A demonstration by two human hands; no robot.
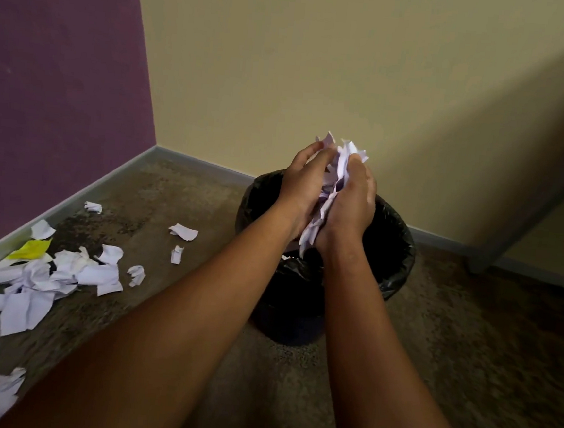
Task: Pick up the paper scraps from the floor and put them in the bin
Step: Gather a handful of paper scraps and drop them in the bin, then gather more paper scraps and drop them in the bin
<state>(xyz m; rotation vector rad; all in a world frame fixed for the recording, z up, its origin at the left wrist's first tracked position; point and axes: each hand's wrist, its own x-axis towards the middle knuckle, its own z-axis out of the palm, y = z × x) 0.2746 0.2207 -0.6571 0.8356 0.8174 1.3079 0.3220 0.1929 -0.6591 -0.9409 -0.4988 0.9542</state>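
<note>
From the head view, both hands are cupped together above the bin, the left hand and right hand pressing a bundle of white scraps between their palms, fingers curled round it, paper sticking out above the fingertips and below the wrists. The bin, lined with a black bag, stands on the carpet near the corner where the purple wall meets the beige wall; a grey skirting board runs along both. To the left, a loose heap of floor scraps lies beside the skirting, with one yellow piece among them and a few strays nearer the bin. Bare carpet lies open right of the bin. The forearms hide the bin's near rim; its inside is too dark to read, and the lowest scraps are cut off by the frame edge.
</note>
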